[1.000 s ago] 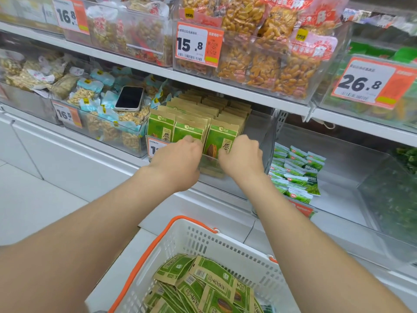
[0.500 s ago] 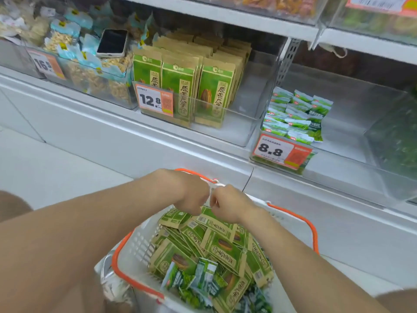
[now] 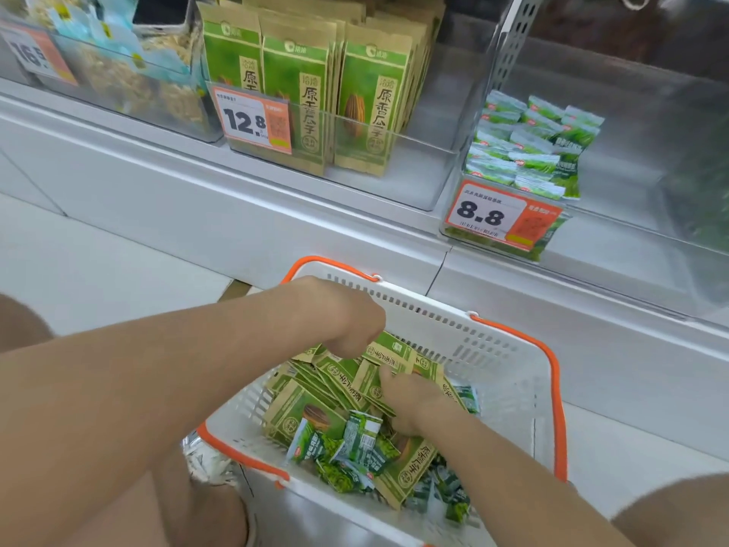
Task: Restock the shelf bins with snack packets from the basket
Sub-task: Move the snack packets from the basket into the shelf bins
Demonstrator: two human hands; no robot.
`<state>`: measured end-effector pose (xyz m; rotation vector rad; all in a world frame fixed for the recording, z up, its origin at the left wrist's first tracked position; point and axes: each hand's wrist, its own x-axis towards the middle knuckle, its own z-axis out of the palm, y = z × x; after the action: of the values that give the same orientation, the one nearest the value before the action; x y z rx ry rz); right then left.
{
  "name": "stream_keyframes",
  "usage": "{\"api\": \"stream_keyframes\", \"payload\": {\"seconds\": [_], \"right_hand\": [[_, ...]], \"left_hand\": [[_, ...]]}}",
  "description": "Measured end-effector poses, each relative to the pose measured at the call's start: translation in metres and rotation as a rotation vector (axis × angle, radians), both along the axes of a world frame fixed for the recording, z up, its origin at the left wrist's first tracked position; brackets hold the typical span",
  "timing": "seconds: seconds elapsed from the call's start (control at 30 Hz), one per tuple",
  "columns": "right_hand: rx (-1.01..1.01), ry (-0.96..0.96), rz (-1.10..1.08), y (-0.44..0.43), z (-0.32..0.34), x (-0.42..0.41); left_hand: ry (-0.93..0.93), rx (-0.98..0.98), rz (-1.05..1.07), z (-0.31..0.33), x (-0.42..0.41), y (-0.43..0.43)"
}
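A white basket with orange handles [image 3: 501, 349] stands on the floor below the shelf. It holds several green-and-tan seed packets [image 3: 311, 416] and small green packets [image 3: 355, 440]. My left hand [image 3: 347, 321] is curled down at the far side of the basket, and its fingers grip the tops of seed packets. My right hand [image 3: 414, 400] lies among the seed packets, thumb on top of one and fingers tucked behind it. On the shelf, a clear bin [image 3: 414, 179] holds upright rows of the same seed packets [image 3: 371, 92].
To the right a clear bin [image 3: 631, 215] tagged 8.8 [image 3: 493, 215] holds small green packets [image 3: 532, 152]. The seed bin carries a 12.8 tag [image 3: 252, 120]. A phone [image 3: 161, 9] lies on the left bin of pale blue packets [image 3: 118, 84]. The floor is white tile.
Both hands left the seed packets in the shelf bin, came down over the basket rim and now reach into the packets inside. The view has tilted down.
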<state>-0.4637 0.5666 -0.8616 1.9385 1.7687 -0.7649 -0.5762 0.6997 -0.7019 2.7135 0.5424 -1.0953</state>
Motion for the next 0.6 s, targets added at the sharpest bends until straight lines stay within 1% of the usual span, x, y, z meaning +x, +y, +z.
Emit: {"api": "stream_keyframes", "payload": {"seconds": [0.07, 0.13, 0.23, 0.3, 0.37, 0.4, 0.47, 0.53, 0.6], "right_hand": [[0.005, 0.077, 0.009, 0.006, 0.012, 0.008], [0.021, 0.157, -0.052, 0.014, 0.024, 0.015], [0.058, 0.17, -0.118, 0.02, 0.028, 0.021], [0.025, 0.181, -0.129, 0.016, 0.025, 0.021], [-0.054, 0.213, -0.144, 0.007, 0.022, 0.015], [-0.081, 0.202, -0.129, 0.003, 0.02, 0.01], [-0.07, 0.097, -0.063, -0.006, 0.013, -0.001], [-0.036, -0.025, -0.063, -0.015, 0.005, -0.01], [-0.015, -0.089, -0.061, -0.021, -0.001, -0.013]], "left_hand": [[-0.009, 0.004, 0.007, 0.003, 0.002, 0.001], [-0.015, -0.003, 0.017, 0.009, 0.002, 0.002], [-0.029, -0.002, 0.035, 0.017, 0.0, 0.003], [-0.035, 0.008, 0.03, 0.024, -0.001, 0.001], [-0.035, 0.012, 0.03, 0.029, -0.002, -0.002], [-0.033, 0.012, 0.029, 0.03, -0.003, -0.004], [-0.031, 0.007, 0.027, 0.027, -0.003, -0.005], [-0.036, 0.011, 0.025, 0.021, -0.003, -0.006], [-0.041, 0.005, 0.036, 0.016, -0.004, -0.008]]}}
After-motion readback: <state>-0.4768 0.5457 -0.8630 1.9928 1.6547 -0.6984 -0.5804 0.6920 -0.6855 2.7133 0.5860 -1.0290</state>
